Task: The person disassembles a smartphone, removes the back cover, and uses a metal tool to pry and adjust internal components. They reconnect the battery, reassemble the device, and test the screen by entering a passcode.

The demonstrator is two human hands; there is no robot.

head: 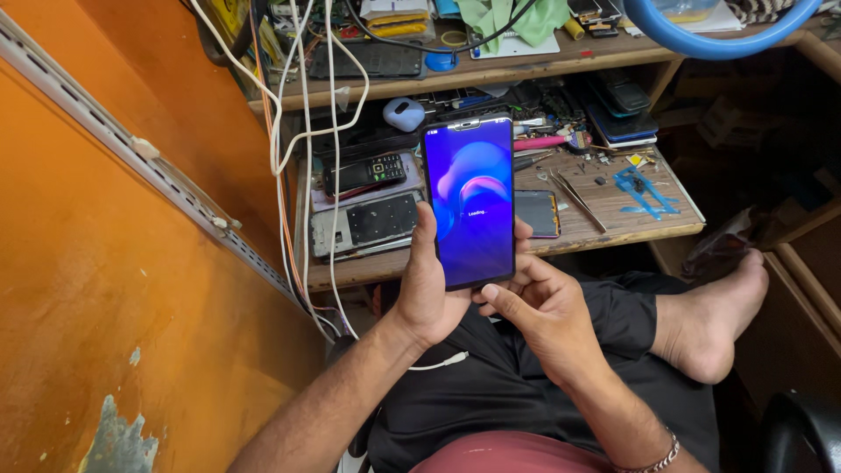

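Currently: smartphone [469, 201], lit, upright above lap; slim, glassy, slippery, likely fragile. Left hand [429, 289] clasps lower edges; right hand [543, 307] cradles beneath, fingers loosely curled.

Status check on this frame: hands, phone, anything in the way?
Left hand grips the lit smartphone upright. Right hand supports its lower edge. Nothing blocking; cluttered wooden tray behind.

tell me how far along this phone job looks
Looks done: the smartphone is closed up with its screen lit. In hand: the left hand holds it upright, the right hand supports its lower edge. Left: the screen shows only a wallpaper with small text, and tweezers and an opened phone lie on the workbench.
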